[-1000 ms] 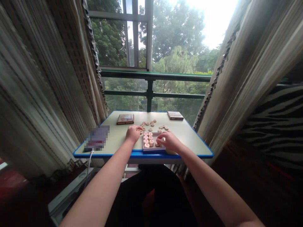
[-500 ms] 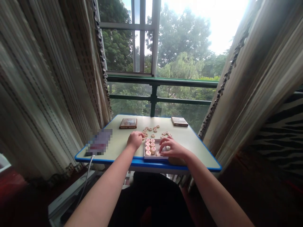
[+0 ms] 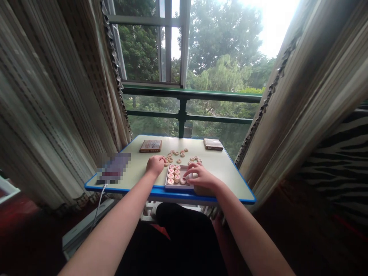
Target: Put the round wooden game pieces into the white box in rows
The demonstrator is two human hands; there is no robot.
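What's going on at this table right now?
A person sits at a blue-edged table, handling Chinese chess pieces with bare hands. The right hand is over a shallow open box, fingers apart near a single piece; contact is unclear. The left hand is beside the loose pieces, its grip hidden. Red-marked pieces stand in two columns on the box's left side, while the loose ones lie scattered beyond it.
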